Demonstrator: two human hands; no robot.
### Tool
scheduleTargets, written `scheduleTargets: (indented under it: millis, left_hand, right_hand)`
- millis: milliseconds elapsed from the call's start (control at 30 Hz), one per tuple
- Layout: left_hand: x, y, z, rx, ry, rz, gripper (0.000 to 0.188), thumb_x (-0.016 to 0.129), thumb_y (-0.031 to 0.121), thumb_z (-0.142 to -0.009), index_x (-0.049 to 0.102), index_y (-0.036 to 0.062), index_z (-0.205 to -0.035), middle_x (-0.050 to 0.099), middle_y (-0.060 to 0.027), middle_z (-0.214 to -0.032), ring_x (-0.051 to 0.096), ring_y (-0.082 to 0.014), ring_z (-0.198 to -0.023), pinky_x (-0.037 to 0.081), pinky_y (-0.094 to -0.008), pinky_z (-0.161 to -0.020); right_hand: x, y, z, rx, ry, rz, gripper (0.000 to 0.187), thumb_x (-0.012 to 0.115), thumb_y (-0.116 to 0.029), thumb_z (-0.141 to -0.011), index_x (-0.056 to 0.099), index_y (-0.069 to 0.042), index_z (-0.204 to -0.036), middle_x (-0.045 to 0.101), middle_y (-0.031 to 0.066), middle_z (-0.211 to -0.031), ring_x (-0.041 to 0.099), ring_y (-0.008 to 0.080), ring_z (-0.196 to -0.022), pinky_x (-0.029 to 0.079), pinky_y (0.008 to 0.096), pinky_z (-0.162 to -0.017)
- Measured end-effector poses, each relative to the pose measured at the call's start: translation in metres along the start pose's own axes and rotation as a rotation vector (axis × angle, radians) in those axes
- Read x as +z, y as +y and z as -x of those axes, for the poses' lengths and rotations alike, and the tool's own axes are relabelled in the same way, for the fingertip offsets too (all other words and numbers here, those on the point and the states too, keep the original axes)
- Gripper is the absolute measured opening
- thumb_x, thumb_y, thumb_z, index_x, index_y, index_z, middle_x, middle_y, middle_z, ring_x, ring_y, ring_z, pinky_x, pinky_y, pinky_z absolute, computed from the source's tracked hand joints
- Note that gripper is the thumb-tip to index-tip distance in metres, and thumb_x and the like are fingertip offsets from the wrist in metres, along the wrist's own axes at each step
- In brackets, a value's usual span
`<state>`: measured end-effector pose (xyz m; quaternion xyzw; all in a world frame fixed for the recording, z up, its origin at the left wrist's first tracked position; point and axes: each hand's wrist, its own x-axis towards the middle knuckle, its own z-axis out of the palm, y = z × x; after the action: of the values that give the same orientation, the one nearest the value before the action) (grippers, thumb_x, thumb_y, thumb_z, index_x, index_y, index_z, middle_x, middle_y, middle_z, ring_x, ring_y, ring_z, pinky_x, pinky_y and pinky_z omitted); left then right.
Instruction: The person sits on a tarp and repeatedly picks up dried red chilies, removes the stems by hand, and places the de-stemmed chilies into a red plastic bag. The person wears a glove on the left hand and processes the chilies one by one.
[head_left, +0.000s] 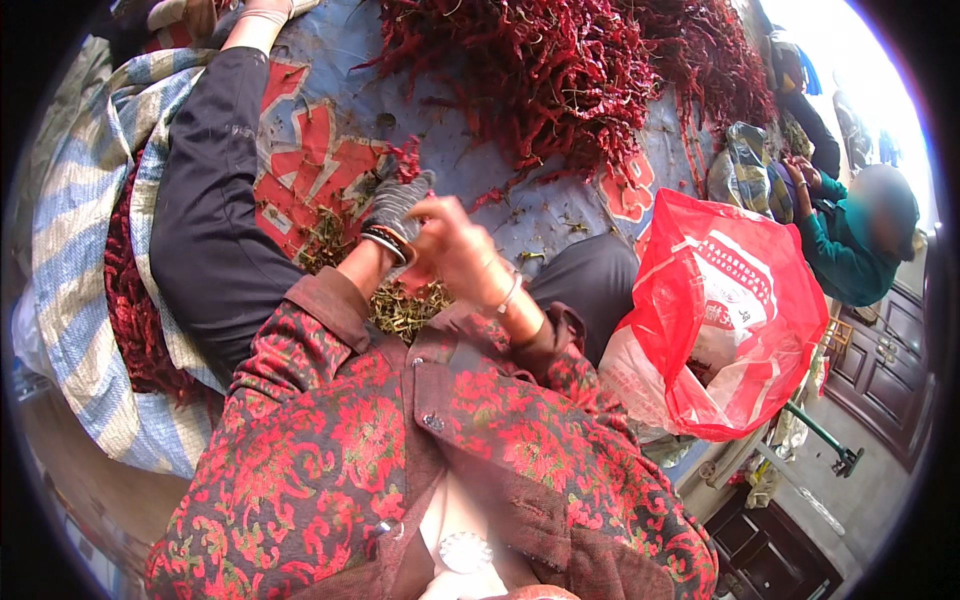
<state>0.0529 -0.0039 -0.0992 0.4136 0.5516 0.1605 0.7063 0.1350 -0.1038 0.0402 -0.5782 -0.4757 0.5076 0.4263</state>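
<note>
My left hand (393, 208), in a grey striped glove with bangles at the wrist, is closed around a small bunch of dried red chillies (405, 160) that sticks out beyond the fingers. My bare right hand (455, 250) is close beside it, at the gloved wrist. Motion smears its fingers, so what they do is unclear; a bracelet circles its wrist. Below both hands, between my legs, lies a pile of dry stalks (405, 312). Ahead, a large heap of dried red chillies (540, 80) rests on a blue and red printed sheet (330, 150).
At my left, a striped woven sack (70, 290) contains red chillies (140, 310). A red and white plastic bag (725, 310) stands open at my right. Beyond it sits a person in a green top (850, 245). Dark doors (885, 350) and a green-handled pole (825, 440) are farther right.
</note>
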Motion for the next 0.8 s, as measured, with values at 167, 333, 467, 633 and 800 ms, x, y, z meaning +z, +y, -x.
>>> scheduleTargets:
  millis: [167, 333, 467, 633, 800]
  left_hand:
    - [0.000, 0.051, 0.042, -0.108, 0.053, 0.185, 0.022, 0.068, 0.030, -0.083, 0.063, 0.0116, -0.073, 0.052, 0.0027, -0.053, 0.043, -0.0106, -0.039, 0.035, -0.0265, -0.038]
    - [-0.010, 0.065, 0.057, -0.158, -0.024, 0.314, 0.008, 0.064, 0.013, -0.085, 0.059, 0.0061, -0.085, 0.062, -0.0044, -0.073, 0.059, -0.0149, -0.058, 0.050, -0.0286, -0.056]
    - [-0.010, 0.050, 0.056, -0.021, -0.119, 0.330, 0.005, 0.062, 0.006, -0.083, 0.060, 0.0089, -0.086, 0.058, -0.0006, -0.068, 0.056, -0.0116, -0.057, 0.047, -0.0258, -0.053]
    - [0.000, 0.046, 0.063, -0.031, -0.088, 0.269, 0.018, 0.073, 0.009, -0.077, 0.061, 0.0080, -0.090, 0.060, 0.0002, -0.075, 0.054, -0.0093, -0.064, 0.045, -0.0271, -0.059]
    - [0.013, 0.028, 0.050, 0.142, -0.257, 0.028, 0.024, 0.073, 0.014, -0.078, 0.060, 0.0101, -0.098, 0.061, 0.0015, -0.080, 0.055, -0.0076, -0.071, 0.045, -0.0237, -0.062]
  right_hand:
    - [-0.005, 0.050, 0.043, -0.096, -0.540, 0.613, 0.024, 0.056, -0.010, -0.082, 0.054, -0.009, -0.106, 0.059, 0.0097, -0.089, 0.060, 0.0269, -0.087, 0.048, 0.0357, -0.076]
    - [-0.056, 0.065, 0.008, 0.148, 0.234, 1.061, 0.024, 0.057, -0.007, -0.075, 0.055, -0.011, -0.098, 0.053, 0.0117, -0.098, 0.059, 0.0296, -0.090, 0.052, 0.0404, -0.071]
    - [-0.070, 0.109, -0.011, 0.167, 0.324, 1.260, 0.017, 0.056, -0.007, -0.076, 0.055, -0.010, -0.092, 0.053, 0.0115, -0.095, 0.058, 0.0297, -0.090, 0.051, 0.0391, -0.071]
    - [-0.069, 0.072, -0.012, 0.110, 0.424, 0.709, 0.013, 0.061, -0.019, -0.082, 0.057, -0.012, -0.092, 0.062, 0.0107, -0.088, 0.061, 0.0313, -0.083, 0.050, 0.0392, -0.067]
    - [-0.036, 0.061, -0.013, 0.048, 0.244, 0.752, 0.020, 0.060, -0.014, -0.083, 0.053, -0.013, -0.102, 0.065, 0.0150, -0.082, 0.063, 0.0356, -0.078, 0.050, 0.0428, -0.066]
